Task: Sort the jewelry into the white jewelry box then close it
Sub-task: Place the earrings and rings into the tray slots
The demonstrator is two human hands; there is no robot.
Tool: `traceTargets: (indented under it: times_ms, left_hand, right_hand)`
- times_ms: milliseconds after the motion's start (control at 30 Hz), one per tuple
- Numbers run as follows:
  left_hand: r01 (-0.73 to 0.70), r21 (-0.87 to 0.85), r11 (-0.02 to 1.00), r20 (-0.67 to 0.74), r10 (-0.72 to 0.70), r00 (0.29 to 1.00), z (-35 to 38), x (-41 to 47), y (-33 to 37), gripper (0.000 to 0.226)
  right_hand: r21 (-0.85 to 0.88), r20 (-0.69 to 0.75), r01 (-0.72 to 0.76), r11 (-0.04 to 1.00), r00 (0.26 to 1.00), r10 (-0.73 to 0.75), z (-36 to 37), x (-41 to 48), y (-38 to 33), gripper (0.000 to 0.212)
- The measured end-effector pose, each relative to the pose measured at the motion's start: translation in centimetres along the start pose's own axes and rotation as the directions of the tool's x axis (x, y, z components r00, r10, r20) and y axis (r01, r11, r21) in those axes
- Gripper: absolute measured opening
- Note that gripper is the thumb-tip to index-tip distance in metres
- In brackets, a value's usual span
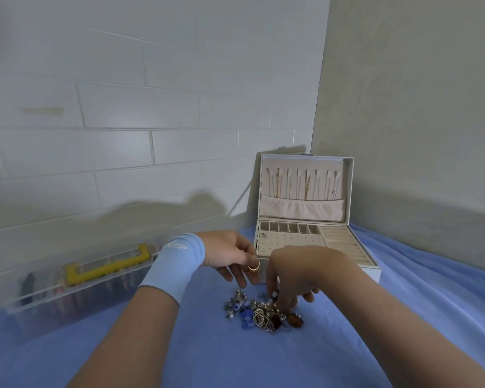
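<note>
A ring (254,268) is pinched by the left hand (230,254); the right hand (297,275) is curled into the pile (263,313), its hold unclear.

Holding gold ring (254,267) in left hand (230,256), blue wristband (177,264) on. Right hand (297,273) fingertips down in jewelry pile (261,312), grip unclear. Beyond both hands: white jewelry box (300,210), lid up. Left of left hand: clear case (39,301), yellow handle (109,266).

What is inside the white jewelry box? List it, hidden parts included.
Inside the white jewelry box, gold chains hang in the lid above a pocket, which hides their lower ends. One earring sits on the perforated panel. The right hand covers the panel's front edge.
</note>
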State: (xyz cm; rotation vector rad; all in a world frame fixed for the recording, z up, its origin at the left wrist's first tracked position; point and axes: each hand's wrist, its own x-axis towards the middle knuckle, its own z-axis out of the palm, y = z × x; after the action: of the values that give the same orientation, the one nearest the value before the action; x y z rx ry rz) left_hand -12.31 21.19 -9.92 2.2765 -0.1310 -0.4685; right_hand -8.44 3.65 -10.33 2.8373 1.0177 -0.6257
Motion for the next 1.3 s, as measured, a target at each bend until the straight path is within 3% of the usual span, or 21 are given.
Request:
traceTargets:
  times_ms: [267, 400, 567, 700, 767, 867, 1000, 1133, 1300]
  left_hand:
    - [-0.021, -0.051, 0.998, -0.077, 0.017, 0.997, -0.5, 0.3, -0.3, 0.017]
    - [-0.068, -0.154, 0.986, -0.070, 0.058, 0.996, -0.1, 0.5, 0.1, 0.022]
    - [-0.163, -0.352, 0.922, -0.140, 0.120, 0.983, 0.1, 0.9, 0.4, 0.029]
    - [-0.150, -0.525, 0.838, -0.105, 0.111, 0.988, 0.1, 0.8, 1.3, 0.027]
    - [-0.158, -0.489, 0.858, -0.061, 0.147, 0.987, 0.1, 0.5, 1.6, 0.028]
    - [-0.222, -0.328, 0.918, -0.104, 0.198, 0.975, 0.5, 0.5, 2.0, 0.022]
    - [-0.261, -0.281, 0.923, -0.191, 0.213, 0.958, 0.6, 0.7, 1.9, 0.016]
    - [-0.250, -0.191, 0.949, -0.210, 0.209, 0.955, 0.3, 0.7, 1.6, 0.019]
    - [-0.201, -0.127, 0.971, -0.234, 0.167, 0.958, 0.6, 0.9, 1.6, 0.020]
  right_hand:
    - [0.319, -0.152, 0.189, 0.929, 0.977, -0.146, -2.6, -1.9, 2.1, 0.015]
    - [0.651, -0.272, 0.303, 0.696, 0.949, -0.159, -3.2, -2.3, 2.9, 0.022]
    - [0.773, -0.359, 0.380, 0.509, 0.922, -0.143, -3.5, -2.5, 3.0, 0.028]
    - [0.819, -0.458, 0.429, 0.381, 0.889, -0.016, -3.3, -1.6, 2.6, 0.034]
    - [0.840, -0.494, 0.461, 0.285, 0.868, 0.052, -3.4, -1.3, 2.4, 0.030]
    - [0.854, -0.507, 0.485, 0.190, 0.857, 0.093, -3.6, -1.1, 2.3, 0.031]
    - [0.880, -0.464, 0.442, 0.173, 0.878, 0.117, -3.7, -0.9, 2.9, 0.031]
    - [0.915, -0.401, 0.390, 0.102, 0.907, 0.127, -3.8, -1.0, 4.0, 0.017]
    - [0.944, -0.325, 0.313, 0.107, 0.939, 0.116, -3.9, -1.3, 5.3, 0.026]
